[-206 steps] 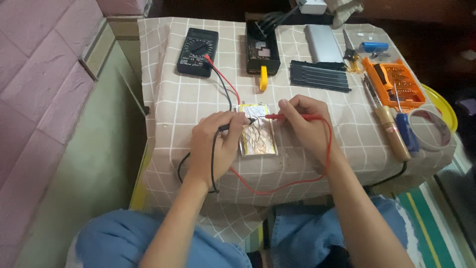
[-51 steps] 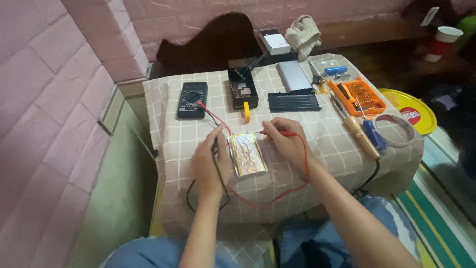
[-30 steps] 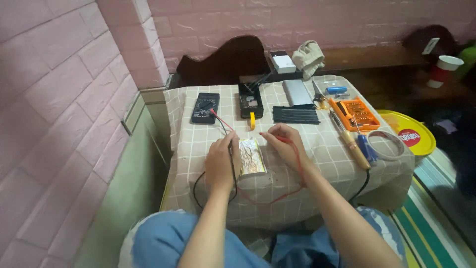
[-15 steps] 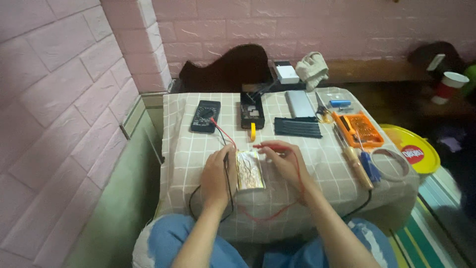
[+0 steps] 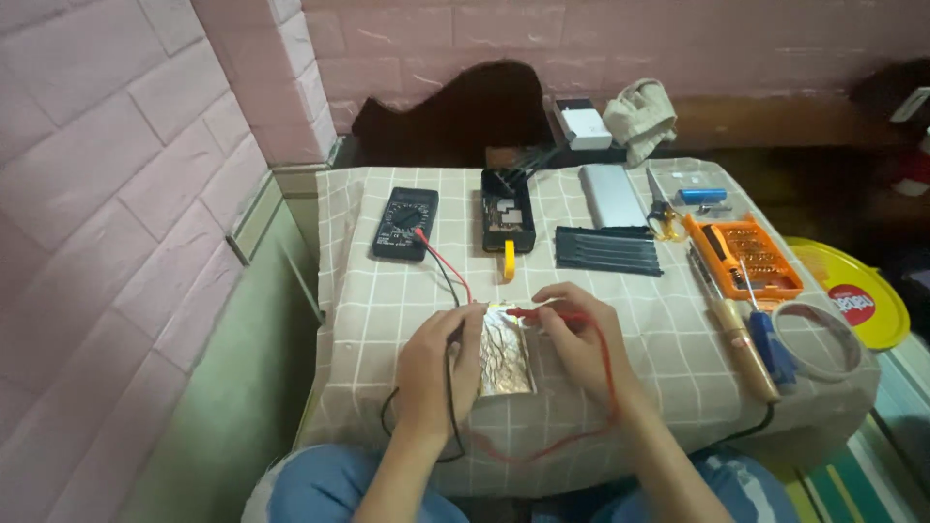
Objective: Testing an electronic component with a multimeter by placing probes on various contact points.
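Probing the shiny foil-covered rectangular board (image 5: 506,352) at the checked worktop's (image 5: 387,300) near edge, I keep my left hand (image 5: 433,373) pinching the black probe (image 5: 453,334), right hand (image 5: 579,341) pinching the red probe (image 5: 542,313), tips steady and apart.

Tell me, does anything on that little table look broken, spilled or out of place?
One thing stands out: the black device beyond the hands lies opened up, its insides bare. Otherwise nothing looks spilled. The left hand holds a black probe and the right hand a red probe at the foil-covered board.
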